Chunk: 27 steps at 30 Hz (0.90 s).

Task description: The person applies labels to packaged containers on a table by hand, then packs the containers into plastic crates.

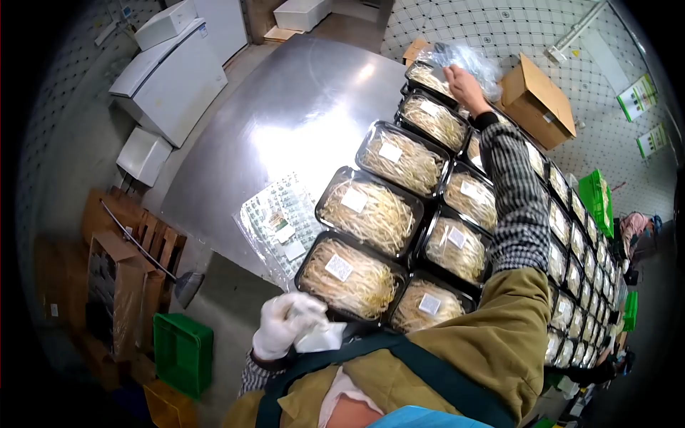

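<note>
My left hand (289,324), in a white glove, is closed on a white paper-like piece (321,338) close to my body. Beside it lies the nearest black tray of bean sprouts (351,279), wrapped in clear film with a square white label. My right hand (465,88), bare, reaches out over the far tray of bean sprouts (427,75). Its fingers are drawn together above the film, and I cannot make out what is between them. Rows of similar labelled trays, such as this one (401,158), lie under and around my right arm.
A printed plastic sheet (275,221) with white labels lies on the shiny metal table (221,167). Behind the far trays are clear plastic bags (467,60) and a cardboard box (536,100). A green crate (183,354) stands on the floor at lower left, and white boxes at upper left.
</note>
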{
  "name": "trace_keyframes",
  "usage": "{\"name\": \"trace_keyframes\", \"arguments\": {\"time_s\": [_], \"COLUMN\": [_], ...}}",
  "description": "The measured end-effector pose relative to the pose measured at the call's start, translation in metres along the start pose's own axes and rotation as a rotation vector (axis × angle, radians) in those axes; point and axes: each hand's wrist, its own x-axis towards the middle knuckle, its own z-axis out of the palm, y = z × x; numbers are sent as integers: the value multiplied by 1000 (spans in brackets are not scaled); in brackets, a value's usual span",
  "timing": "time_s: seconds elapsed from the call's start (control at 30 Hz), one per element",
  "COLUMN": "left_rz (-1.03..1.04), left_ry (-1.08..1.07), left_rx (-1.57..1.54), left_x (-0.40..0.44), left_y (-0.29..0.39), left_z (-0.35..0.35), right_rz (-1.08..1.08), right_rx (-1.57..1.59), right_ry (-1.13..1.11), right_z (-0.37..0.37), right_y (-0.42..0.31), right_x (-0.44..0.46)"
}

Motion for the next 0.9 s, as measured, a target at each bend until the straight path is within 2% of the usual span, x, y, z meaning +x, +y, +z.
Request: {"name": "trace_keyframes", "arguments": {"time_s": [0.03, 0.07, 0.1, 0.13, 0.17, 0.27, 0.43, 0.5, 0.57, 0.6, 0.63, 0.67, 0.77, 0.8, 0.83, 0.87, 0.9], "left_rz": [25, 44, 94, 51, 9, -75, -92, -106, -114, -145, -189, -150, 13, 49, -73, -127, -274], "left_ry": [18, 14, -2, 17, 38, 59, 70, 54, 102, 145, 190, 166, 150, 168, 212, 242, 384], "left_rx": [-4, 89, 46, -12, -70, -114, -128, -112, -102, -112, -125, -18, -183, -152, -23, 89, 28], "left_x": [-5, -12, -15, -23, -30, -45, -53, -52, -47, -49, -54, -57, -56, -49, -51, -50, -41], "left_y": [-1, -10, -10, -12, -16, -23, -26, -28, -27, -28, -27, -32, -43, -44, -57, -72, -64], "left_z": [-5, -19, -20, -23, -25, -30, -27, -27, -25, -25, -26, -32, -41, -36, -48, -59, -48], "right_rz": [-34, -41, -47, 2, -40, 1, 468, 291, 198, 308, 320, 302, 185, 153, 111, -72, -270], "right_rx": [-188, -211, -231, -244, -210, -323, -274, -491, -431, -297, -267, -220, -162, -227, -285, -479, -649], "right_ry": [-39, -33, -27, -37, 5, -66, -168, -174, -32, -326, -328, -289, -196, -204, -217, -205, -190], "right_z": [11, 27, 43, 52, 75, 97, 92, 76, 82, 88, 96, 101, 97, 98, 105, 112, 132], "right_y": [27, 50, 62, 60, 76, 70, 63, 52, 38, 40, 45, 56, 90, 96, 105, 126, 149], "right_x": [19, 34, 45, 53, 67, 65, 72, 68, 59, 57, 42, 30, 2, 0, 3, 17, 26]}}
